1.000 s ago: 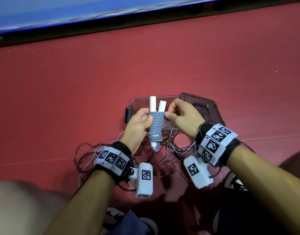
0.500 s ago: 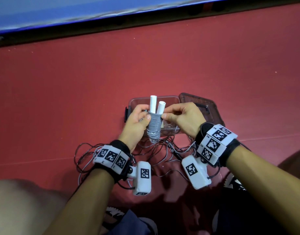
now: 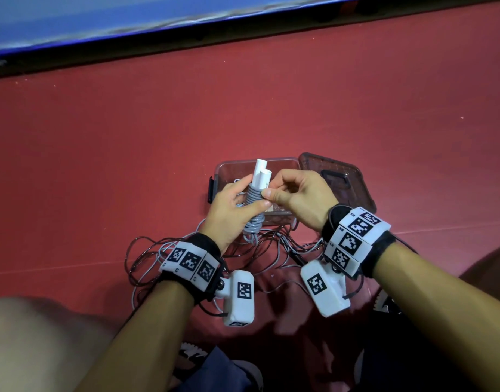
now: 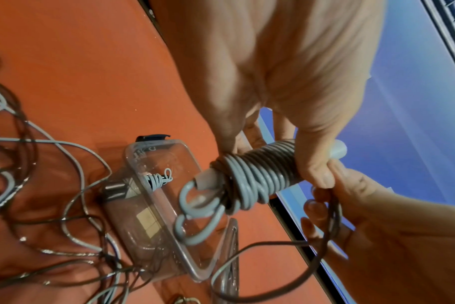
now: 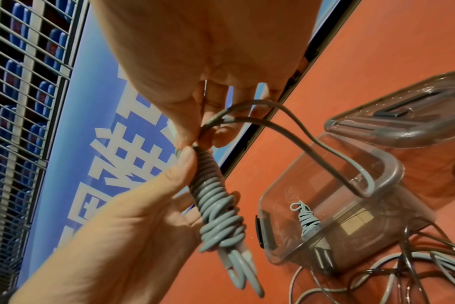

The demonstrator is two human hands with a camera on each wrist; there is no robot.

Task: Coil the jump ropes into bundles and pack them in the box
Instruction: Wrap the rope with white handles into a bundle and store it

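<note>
The left hand (image 3: 234,210) grips the grey coiled jump rope (image 3: 254,197) above the clear box (image 3: 282,165); the right hand (image 3: 297,195) pinches its loose end; the bundle seems nearly finished; next, tuck that end, then lower it inside.

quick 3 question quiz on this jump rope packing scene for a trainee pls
1. True or false: the box lid is fastened on the clear box.
2. Which hand grips the grey rope bundle round its coils?
3. What lies inside the box? A) nothing B) a coiled grey rope C) a ball

Key: 1 false, it lies off to the side. 2 the left hand; the right hand pinches the rope's end. 3 B.
</note>
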